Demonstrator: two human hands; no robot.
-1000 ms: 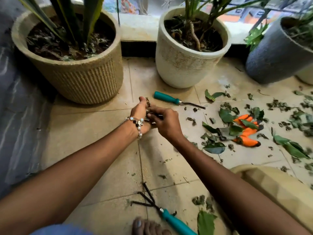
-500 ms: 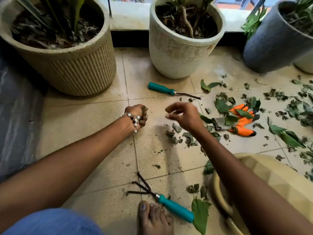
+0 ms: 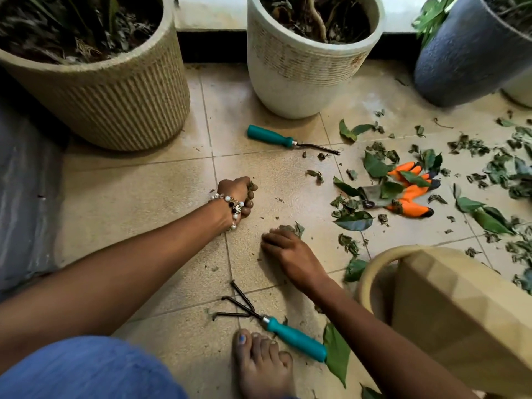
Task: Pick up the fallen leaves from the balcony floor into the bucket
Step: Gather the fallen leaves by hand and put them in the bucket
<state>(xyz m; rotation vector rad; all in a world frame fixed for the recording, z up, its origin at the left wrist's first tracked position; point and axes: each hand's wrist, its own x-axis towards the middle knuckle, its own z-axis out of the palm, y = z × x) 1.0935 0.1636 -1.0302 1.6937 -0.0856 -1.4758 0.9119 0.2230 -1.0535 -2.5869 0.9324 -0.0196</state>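
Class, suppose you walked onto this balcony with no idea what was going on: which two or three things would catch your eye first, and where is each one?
Probably the orange gloves, lying among scattered green leaves on the tiles at right. Next, the two hands at centre: the left hand, with a bead bracelet at its wrist, grips leaf scraps, and the right hand reaches down to more scraps on the floor. A teal-handled hand rake lies near the bare foot, beside the tan bucket.

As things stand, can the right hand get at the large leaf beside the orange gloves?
Probably yes: the right hand lies on bare tile, and only small leaf scraps sit between it and the large leaf.
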